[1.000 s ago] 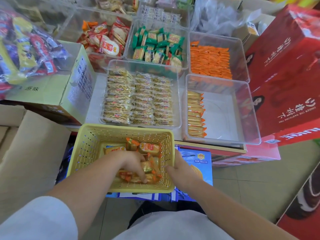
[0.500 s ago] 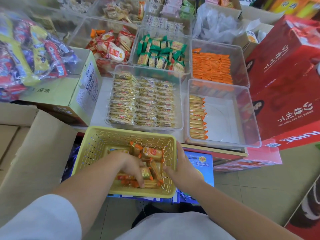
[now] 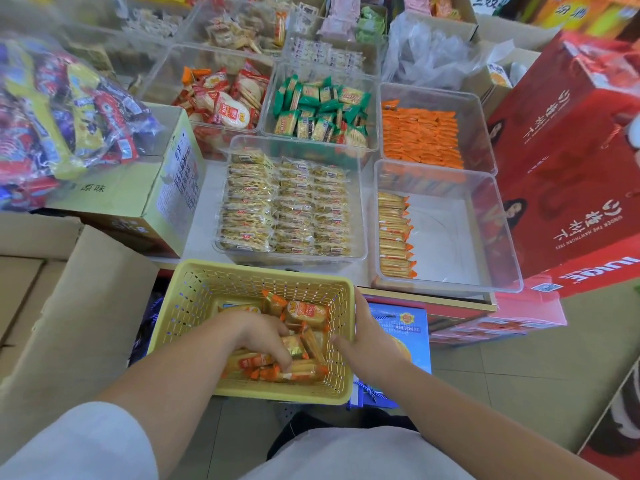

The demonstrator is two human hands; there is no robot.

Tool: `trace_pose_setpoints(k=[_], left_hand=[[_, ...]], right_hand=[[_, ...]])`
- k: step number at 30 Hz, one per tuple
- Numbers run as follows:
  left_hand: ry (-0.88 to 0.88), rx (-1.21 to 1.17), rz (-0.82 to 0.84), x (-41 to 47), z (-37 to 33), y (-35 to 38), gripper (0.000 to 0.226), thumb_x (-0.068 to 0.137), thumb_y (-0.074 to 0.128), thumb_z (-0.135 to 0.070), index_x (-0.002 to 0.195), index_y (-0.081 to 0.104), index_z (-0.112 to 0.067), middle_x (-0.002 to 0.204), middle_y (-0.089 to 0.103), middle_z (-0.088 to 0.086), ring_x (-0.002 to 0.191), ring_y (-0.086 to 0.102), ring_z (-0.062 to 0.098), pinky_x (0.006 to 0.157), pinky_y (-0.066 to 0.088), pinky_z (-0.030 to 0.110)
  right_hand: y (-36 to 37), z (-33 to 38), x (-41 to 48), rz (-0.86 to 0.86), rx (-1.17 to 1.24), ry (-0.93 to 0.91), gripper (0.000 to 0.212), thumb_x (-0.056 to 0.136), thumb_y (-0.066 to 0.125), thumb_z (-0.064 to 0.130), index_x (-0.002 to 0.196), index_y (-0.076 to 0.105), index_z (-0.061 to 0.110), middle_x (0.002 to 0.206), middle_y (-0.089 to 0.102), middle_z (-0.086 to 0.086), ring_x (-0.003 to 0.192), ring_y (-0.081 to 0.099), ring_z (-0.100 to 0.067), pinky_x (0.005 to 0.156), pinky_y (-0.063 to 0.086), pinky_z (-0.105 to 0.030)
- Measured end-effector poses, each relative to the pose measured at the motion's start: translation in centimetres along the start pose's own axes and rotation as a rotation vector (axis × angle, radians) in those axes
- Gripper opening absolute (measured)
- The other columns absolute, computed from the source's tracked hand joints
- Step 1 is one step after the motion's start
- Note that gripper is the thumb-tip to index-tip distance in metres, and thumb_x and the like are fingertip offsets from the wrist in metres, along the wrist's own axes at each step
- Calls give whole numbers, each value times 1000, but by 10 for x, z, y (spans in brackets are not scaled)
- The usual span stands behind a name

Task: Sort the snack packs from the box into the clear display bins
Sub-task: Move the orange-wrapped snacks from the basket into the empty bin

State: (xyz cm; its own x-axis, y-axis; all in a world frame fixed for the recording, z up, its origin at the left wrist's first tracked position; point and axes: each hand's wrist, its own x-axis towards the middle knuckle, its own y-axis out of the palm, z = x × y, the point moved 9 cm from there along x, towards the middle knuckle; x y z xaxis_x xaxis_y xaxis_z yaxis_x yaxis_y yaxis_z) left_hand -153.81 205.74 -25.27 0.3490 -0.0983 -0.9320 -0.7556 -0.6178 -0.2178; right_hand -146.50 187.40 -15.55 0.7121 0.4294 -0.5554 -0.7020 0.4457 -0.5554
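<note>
The left hand (image 3: 258, 336) reaches down into the yellow basket (image 3: 207, 296), fingers curled over the loose orange-and-gold packs (image 3: 304, 315) heaped in its near right corner. The fingertips press among the packs; whether they have closed on one cannot be told, since the hand covers its own grip.

The packs appear light: small foil-film sachets with crimped ends, each probably holding a brittle wafer or biscuit. The film is likely slippery, and the contents may crack under a hard squeeze. Recommended hold: pinch across the long flat faces at mid-length, or gather several side by side in a loose cupped grip. Avoid pulling by the crimped ends, which give little purchase.

The right hand (image 3: 372, 341) rests against the right wall of the basket, thumb on the rim and fingers outside, steadying it. It holds no pack.

Beyond the basket, the centre bin (image 3: 360, 202) is full of pale packs in rows. To its right, the near right bin (image 3: 498, 237) carries one row of matching gold-and-orange packs (image 3: 393, 233) stacked flat along its left wall, with the rest of its floor bare. This is judged the destination. Lay packs flat, ends aligned, beside the existing row.
</note>
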Motion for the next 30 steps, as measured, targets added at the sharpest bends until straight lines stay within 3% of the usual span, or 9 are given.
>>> trace_pose_setpoints(k=[2,4,6,9,13,16,19,25,30], left_hand=[[44,-74,-24,-6,0,-5,115,47,84,-56,152,45,-31,158,42,-2,141,44,26,109,43,43],[78,-214,-29,-11,4,-10,103,48,86,-48,144,53,-32,152,50,1,134,51,28,108,47,47],[82,-242,-7,-18,7,-11,104,55,87,-45,149,47,-33,155,44,-2,141,43,29,114,40,50],[96,-168,17,-24,5,-7,111,61,85,-46,159,34,-29,164,32,0,149,31,27,121,30,50],[136,-257,36,-30,0,-2,111,54,86,-43,154,41,-28,152,48,-1,139,46,23,116,41,47],[149,-310,47,-37,0,-2,95,54,85,-39,142,52,-27,137,60,0,126,58,22,108,50,47],[161,-348,47,-45,-1,-3,74,63,83,-33,133,58,-26,130,64,-2,117,63,18,91,55,38],[175,-527,2,-55,13,-3,64,67,83,-21,127,62,-19,124,70,11,111,71,28,99,56,54],[215,-630,-76,-65,25,-9,66,63,84,-25,126,65,-28,126,71,4,123,63,26,111,46,53]], right_hand=[[-2,-1,-1,-21,19,13,85,94,62,42,148,-2,57,144,45,12,106,61,-7,61,42,-18],[-12,3,-5,-118,-37,-13,88,92,62,48,154,0,48,153,24,10,133,45,-18,89,50,-29],[-24,15,-8,-243,-119,-98,83,93,61,51,157,10,39,154,19,13,144,24,-16,111,33,-33],[-26,46,-18,-305,-353,-301,60,93,55,54,147,42,32,150,31,6,140,25,-18,116,27,-35],[3,89,-33,-190,-625,-706,44,89,56,54,115,70,22,131,57,1,127,44,-21,108,40,-40],[40,76,-15,239,-706,-509,55,90,60,57,128,57,18,122,61,-4,114,55,-25,90,49,-39],[62,63,-4,440,-852,-358,61,91,61,57,131,48,12,115,62,-6,97,59,-27,74,46,-35],[88,65,10,663,-357,-179,84,90,70,45,157,25,23,149,49,-1,131,50,-24,113,40,-41],[95,61,12,730,-161,-66,84,90,72,42,157,24,29,149,46,1,127,45,-19,102,39,-32]])
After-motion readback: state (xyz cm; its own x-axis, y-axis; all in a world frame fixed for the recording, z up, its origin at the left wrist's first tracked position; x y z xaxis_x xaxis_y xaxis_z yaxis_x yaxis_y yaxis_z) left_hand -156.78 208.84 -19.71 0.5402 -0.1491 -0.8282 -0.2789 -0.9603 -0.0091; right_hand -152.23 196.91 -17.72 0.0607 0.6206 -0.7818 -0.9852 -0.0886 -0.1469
